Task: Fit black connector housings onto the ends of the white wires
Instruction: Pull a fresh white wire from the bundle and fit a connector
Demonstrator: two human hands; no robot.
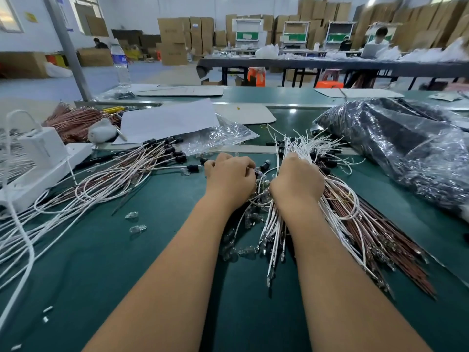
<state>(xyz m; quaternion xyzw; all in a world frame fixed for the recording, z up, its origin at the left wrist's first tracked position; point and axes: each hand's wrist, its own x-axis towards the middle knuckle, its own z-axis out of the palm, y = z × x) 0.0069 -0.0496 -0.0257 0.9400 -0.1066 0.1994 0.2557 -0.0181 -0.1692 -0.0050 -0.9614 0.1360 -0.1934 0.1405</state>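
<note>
On the green table (pixel 157 250), the right hand (pixel 297 181) hugs a white wire bunch (pixel 275 224) to keep ends handy; the left hand (pixel 229 176) is curled, maybe pinching one black housing (pixel 258 174)

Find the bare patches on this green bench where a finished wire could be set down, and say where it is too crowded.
Bare mat lies between the left forearm and the looped wires; another patch runs between the bundle that the right hand grips and the black bag. Crowded: around the left hand, amid loose black housings.
</note>
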